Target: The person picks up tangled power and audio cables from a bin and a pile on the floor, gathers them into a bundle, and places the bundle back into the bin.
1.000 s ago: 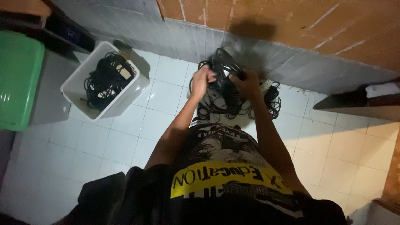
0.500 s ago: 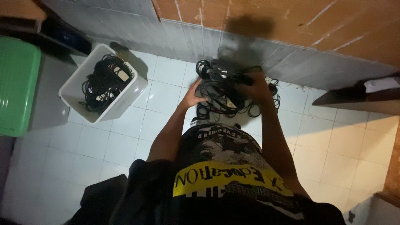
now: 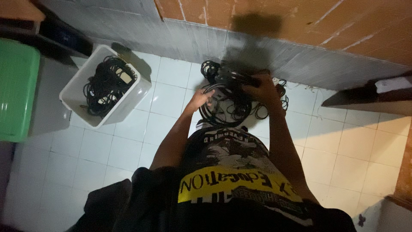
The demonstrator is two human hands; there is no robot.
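A tangled bundle of black cables (image 3: pixel 229 101) hangs in front of me above the white tiled floor. My right hand (image 3: pixel 262 90) grips the top of the bundle near a black adapter block. My left hand (image 3: pixel 201 99) holds a loop of cable on the bundle's left side. Both arms reach out over my black printed shirt.
A white plastic bin (image 3: pixel 75 92) with more black cables and a white adapter stands on the floor at the left. A green lid or container (image 3: pixel 15 86) sits further left. A tiled wall (image 3: pixel 300 30) runs along the top; a dark shelf (image 3: pixel 369 94) juts in at the right.
My hands have spread apart on the bundle and dropped a little lower in view. The camera has tilted slightly, shifting the bin and wall.
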